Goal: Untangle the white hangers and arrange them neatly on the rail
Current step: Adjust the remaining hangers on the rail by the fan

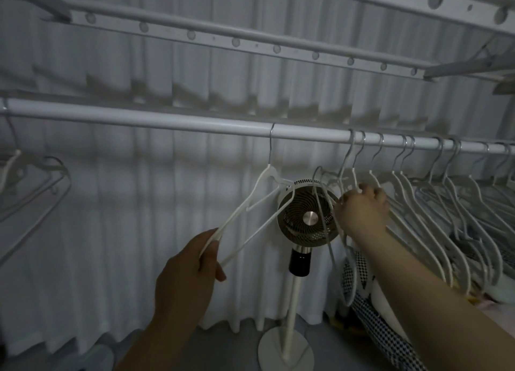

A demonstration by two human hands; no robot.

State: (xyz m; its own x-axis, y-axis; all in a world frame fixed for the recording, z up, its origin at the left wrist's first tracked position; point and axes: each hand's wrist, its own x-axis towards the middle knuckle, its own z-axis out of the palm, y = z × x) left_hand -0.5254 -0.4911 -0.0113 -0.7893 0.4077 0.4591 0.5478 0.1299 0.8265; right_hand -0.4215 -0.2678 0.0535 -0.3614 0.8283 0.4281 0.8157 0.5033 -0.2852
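A white rail [167,121] runs across the view. One white hanger [257,195] hangs alone from its middle, tilted to the left. My left hand [186,276] grips that hanger's lower arm. To the right, several white hangers [434,203] crowd the rail with crossed arms. My right hand [362,209] grips the leftmost hangers of that bunch just below their hooks. At the far left, a few more white hangers [36,181] hang from the rail.
A standing fan [305,214] on a white pole and round base stands behind the hangers. White curtains [125,231] cover the back wall. A drying rack [250,40] with bars spans overhead. Black-and-white patterned fabric [373,315] lies at the lower right.
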